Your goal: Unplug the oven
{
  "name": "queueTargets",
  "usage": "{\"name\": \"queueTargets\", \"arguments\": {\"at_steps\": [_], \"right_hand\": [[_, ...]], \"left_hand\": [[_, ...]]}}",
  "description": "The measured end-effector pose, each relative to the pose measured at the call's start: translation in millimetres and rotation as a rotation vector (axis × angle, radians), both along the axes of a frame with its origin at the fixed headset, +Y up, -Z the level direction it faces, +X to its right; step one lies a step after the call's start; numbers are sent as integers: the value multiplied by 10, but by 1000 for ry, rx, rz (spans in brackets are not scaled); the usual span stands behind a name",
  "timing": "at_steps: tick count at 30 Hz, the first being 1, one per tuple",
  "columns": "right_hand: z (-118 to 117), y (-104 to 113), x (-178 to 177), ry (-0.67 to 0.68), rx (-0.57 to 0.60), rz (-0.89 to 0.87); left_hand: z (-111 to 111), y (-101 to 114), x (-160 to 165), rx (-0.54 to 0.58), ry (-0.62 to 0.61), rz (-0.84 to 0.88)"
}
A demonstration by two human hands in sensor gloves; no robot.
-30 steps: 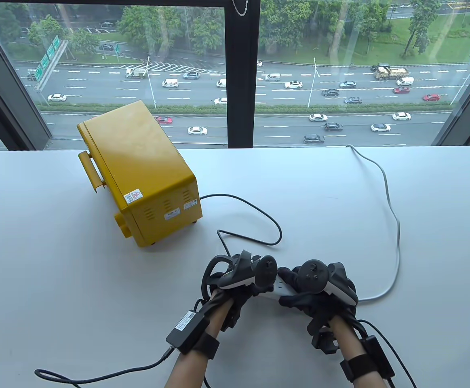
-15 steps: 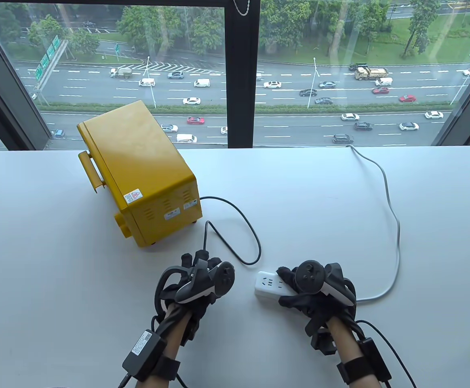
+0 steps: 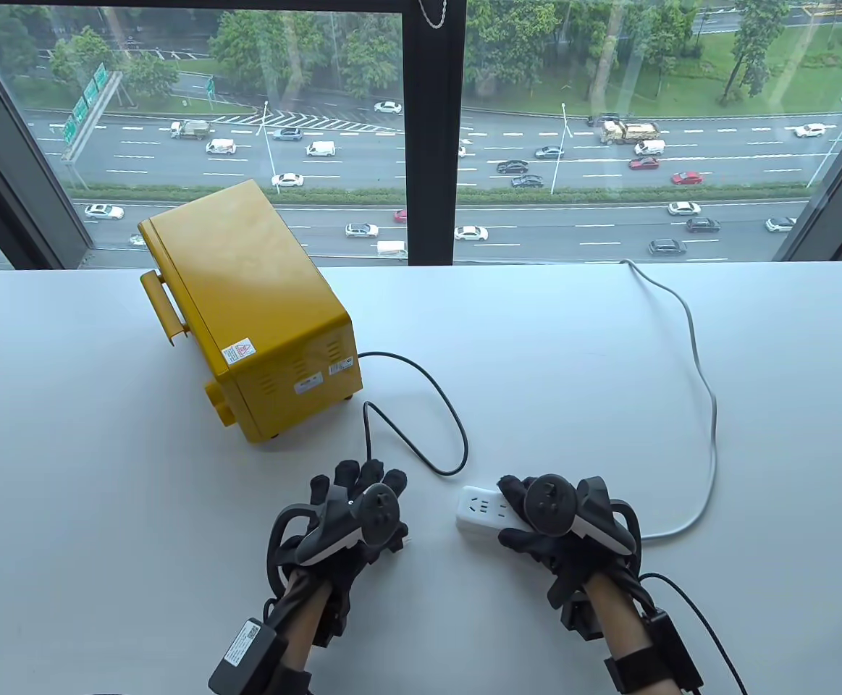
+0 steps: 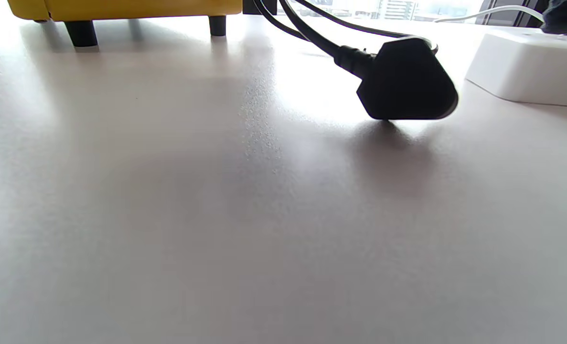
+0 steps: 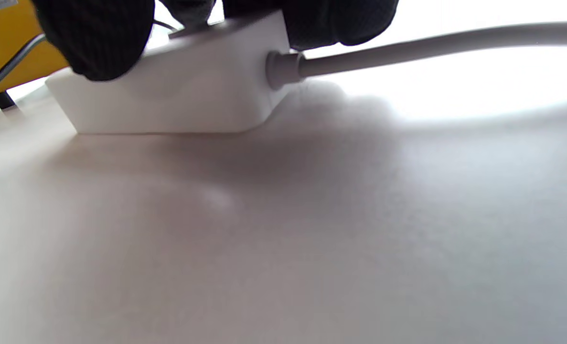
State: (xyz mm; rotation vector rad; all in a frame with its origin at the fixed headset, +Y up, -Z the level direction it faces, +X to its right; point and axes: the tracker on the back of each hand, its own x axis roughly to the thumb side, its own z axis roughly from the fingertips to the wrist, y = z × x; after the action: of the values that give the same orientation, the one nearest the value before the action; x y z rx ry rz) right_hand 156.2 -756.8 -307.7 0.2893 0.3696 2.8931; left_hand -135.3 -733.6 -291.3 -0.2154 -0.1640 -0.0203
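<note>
The yellow oven [image 3: 247, 311] stands at the back left of the white table [image 3: 609, 347]. Its black cord [image 3: 453, 427] loops across the table to under my left hand [image 3: 359, 483]. The black plug [image 4: 407, 81] lies on the table, out of the strip; no finger touches it in the left wrist view. My left hand hovers over it with its fingers spread. My right hand [image 3: 525, 515] grips the white power strip [image 3: 477, 510] and presses it to the table; the gloved fingers [image 5: 97, 38] lie over the strip [image 5: 183, 95]. The strip's near sockets show empty.
The strip's grey cable [image 3: 706, 405] curves from under my right hand to the table's back edge at the window. It also shows in the right wrist view [image 5: 431, 43]. The oven's feet [image 4: 80, 33] stand close behind the plug.
My left hand pulled the plug out of the strip and carried it left and toward me. It then spread its fingers and let the plug down on the table. My right hand stayed on the strip.
</note>
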Motion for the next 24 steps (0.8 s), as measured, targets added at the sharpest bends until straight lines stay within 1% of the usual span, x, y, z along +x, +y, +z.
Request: {"name": "queueTargets", "arguments": {"at_steps": [1,2,3,5,6,8,10,13,16,18,22,24], "right_hand": [[9,40,15,-12,28,0],[32,151,74,-38,97,-10],[52,219,122,-63,141,-29],[86,302,205,-108,221,-43],[114,359,287,-140,287,-23],[139,387,391,-179,325,60],[143,353,480,-205,326,132],[123,242,611,-243,260,163],[105,161,681,-275,244,141],[90,120,711,-292,209,118],[67,72,734,-292,172,107],[64,33,738,-293,141,69]], "left_hand": [[24,45,-34,54,19,-28],[63,119,-101,135,53,-73],[83,148,-145,156,76,-88],[124,175,-244,142,117,-92],[142,172,-305,130,131,-91],[144,139,-374,129,131,-77],[121,93,-411,113,130,-75],[88,-8,-457,55,135,-109],[64,-88,-505,27,156,-139],[53,-117,-525,11,166,-135],[49,-122,-526,-3,165,-136],[33,-127,-508,4,163,-155]]}}
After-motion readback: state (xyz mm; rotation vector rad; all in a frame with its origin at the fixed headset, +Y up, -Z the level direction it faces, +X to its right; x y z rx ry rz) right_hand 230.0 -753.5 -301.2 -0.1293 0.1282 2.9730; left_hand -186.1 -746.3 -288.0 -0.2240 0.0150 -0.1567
